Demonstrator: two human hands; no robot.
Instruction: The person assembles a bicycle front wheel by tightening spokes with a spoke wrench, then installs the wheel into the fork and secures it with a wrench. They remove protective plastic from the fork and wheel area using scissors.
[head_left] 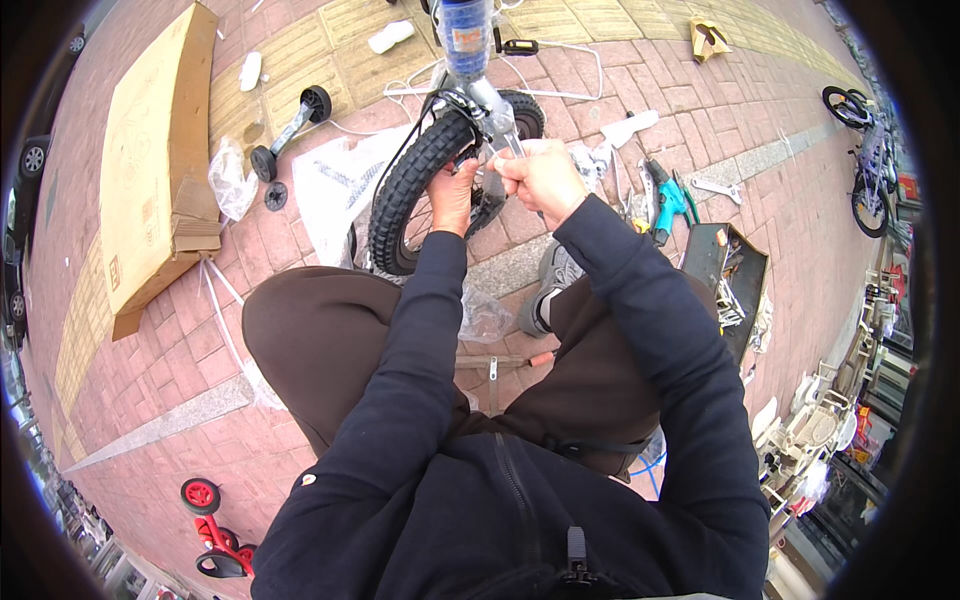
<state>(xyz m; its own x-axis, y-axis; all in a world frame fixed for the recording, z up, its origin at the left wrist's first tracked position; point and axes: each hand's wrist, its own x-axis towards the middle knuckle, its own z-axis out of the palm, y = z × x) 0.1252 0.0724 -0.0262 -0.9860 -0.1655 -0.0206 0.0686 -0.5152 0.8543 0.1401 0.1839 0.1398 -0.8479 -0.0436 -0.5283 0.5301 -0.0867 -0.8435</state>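
Gripping a metal tool (pixel 514 146), the right hand (pixel 546 180) sits near the wheel (pixel 394 212).

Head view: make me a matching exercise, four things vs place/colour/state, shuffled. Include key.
Column 1
1. Nearer bike tyre
2. Cardboard box
3. Pistol-grip tool
4. Right hand

Column 2
A. Teal, lying near the open toolbox
B. Closed, up by the bike's fork
C. Black, with a knobbly tread
D. Light brown, on the paving at the left of the picture

Pairs: 1-C, 2-D, 3-A, 4-B
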